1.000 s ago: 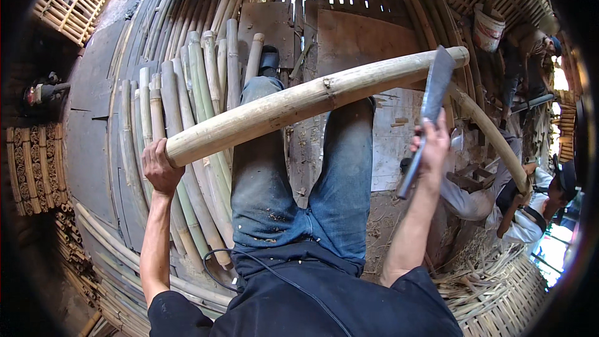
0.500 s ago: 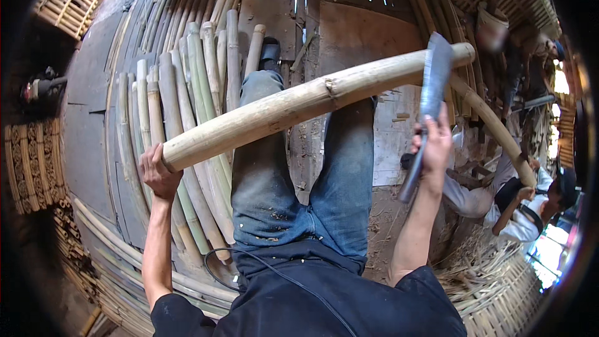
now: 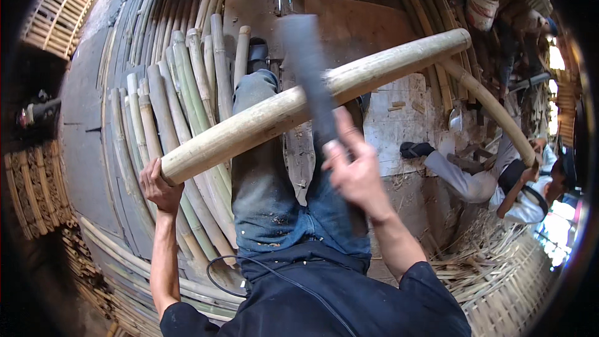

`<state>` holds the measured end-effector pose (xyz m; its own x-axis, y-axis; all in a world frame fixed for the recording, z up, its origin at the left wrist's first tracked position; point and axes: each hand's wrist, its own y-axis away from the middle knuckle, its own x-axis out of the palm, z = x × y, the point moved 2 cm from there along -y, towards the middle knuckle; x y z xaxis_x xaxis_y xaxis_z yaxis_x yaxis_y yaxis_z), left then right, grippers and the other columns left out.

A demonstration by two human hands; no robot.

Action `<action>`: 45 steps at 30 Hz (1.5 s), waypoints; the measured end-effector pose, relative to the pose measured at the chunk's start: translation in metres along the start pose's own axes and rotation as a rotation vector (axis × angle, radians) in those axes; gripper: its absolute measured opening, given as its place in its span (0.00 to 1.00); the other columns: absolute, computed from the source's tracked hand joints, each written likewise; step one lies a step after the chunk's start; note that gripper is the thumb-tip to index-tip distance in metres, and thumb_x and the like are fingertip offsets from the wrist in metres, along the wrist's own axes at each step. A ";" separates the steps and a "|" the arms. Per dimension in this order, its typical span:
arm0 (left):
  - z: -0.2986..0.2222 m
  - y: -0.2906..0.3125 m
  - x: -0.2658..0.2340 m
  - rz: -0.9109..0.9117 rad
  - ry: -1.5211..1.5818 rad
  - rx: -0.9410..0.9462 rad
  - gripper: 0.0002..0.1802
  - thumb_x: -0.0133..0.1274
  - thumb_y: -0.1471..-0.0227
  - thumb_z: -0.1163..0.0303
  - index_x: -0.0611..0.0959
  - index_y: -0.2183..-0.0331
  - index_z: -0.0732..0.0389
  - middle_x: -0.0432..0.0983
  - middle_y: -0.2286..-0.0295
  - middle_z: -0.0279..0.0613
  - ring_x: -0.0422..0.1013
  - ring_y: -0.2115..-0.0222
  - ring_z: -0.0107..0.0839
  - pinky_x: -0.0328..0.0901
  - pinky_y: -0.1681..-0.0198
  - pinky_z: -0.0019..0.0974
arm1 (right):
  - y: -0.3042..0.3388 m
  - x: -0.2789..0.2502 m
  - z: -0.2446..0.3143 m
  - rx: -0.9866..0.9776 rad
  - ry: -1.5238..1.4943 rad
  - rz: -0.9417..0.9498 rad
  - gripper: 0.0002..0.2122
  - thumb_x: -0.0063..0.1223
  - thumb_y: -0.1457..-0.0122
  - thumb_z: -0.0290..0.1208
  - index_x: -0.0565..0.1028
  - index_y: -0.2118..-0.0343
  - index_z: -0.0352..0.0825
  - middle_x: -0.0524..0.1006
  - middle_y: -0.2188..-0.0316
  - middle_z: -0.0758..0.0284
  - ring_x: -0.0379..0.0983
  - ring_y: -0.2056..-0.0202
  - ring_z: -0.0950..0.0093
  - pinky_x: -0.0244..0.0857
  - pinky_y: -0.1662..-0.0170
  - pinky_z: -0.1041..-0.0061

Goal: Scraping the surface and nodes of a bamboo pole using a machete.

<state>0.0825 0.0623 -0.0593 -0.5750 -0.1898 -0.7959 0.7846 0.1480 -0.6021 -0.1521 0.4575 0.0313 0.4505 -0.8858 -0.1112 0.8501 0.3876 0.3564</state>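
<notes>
A thick, pale bamboo pole point(image 3: 399, 65) lies slantwise above my legs, rising from lower left to upper right. My left hand point(image 3: 160, 186) is closed round its near left end. My right hand point(image 3: 355, 165) grips the handle of a machete point(image 3: 306, 59), whose wide dark blade is smeared by motion. The blade crosses the pole near its middle, around a joint; whether it touches the bamboo cannot be told. Part of the handle is blurred over my right thigh.
Several bamboo poles point(image 3: 193, 81) lie side by side on the left. At the right, a co-worker point(image 3: 524, 193) sits holding another bamboo pole point(image 3: 486, 103). A white bucket point(image 3: 482, 7) stands at the back right, with bamboo shavings point(image 3: 493, 259) heaped at the lower right.
My right hand has swept the machete leftward, from near the pole's far right end to its middle. My left hand keeps its hold, and the pole has shifted slightly.
</notes>
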 end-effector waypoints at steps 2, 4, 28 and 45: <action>-0.001 -0.003 0.000 -0.022 0.005 0.030 0.31 0.72 0.49 0.66 0.78 0.46 0.58 0.84 0.54 0.49 0.81 0.54 0.51 0.72 0.45 0.55 | -0.013 -0.050 0.005 0.048 0.037 -0.204 0.30 0.53 0.25 0.30 0.61 0.23 0.46 0.82 0.68 0.66 0.71 0.81 0.84 0.67 0.82 0.80; 0.000 -0.008 0.001 -0.052 -0.010 0.052 0.31 0.72 0.48 0.64 0.77 0.45 0.58 0.84 0.54 0.48 0.81 0.53 0.50 0.72 0.46 0.55 | -0.025 -0.097 0.002 0.066 0.036 -0.395 0.30 0.52 0.25 0.31 0.59 0.22 0.44 0.80 0.73 0.67 0.71 0.83 0.85 0.67 0.83 0.81; 0.014 -0.015 0.002 -0.097 -0.052 0.115 0.32 0.73 0.48 0.64 0.76 0.45 0.57 0.82 0.52 0.46 0.80 0.52 0.47 0.72 0.45 0.53 | 0.019 -0.032 0.001 0.153 -0.079 -0.243 0.31 0.52 0.24 0.33 0.57 0.21 0.50 0.77 0.75 0.70 0.69 0.84 0.85 0.68 0.83 0.79; 0.023 -0.039 -0.027 0.147 0.225 0.013 0.35 0.76 0.64 0.65 0.84 0.51 0.62 0.84 0.58 0.51 0.81 0.57 0.54 0.75 0.49 0.52 | 0.044 -0.087 -0.023 0.037 -0.049 -0.346 0.34 0.50 0.24 0.30 0.49 0.20 0.43 0.79 0.73 0.66 0.71 0.83 0.84 0.68 0.83 0.81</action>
<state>0.0725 0.0395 -0.0127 -0.4905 0.0534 -0.8698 0.8656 0.1449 -0.4793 -0.1479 0.5574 0.0352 0.1226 -0.9747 -0.1871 0.9392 0.0531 0.3391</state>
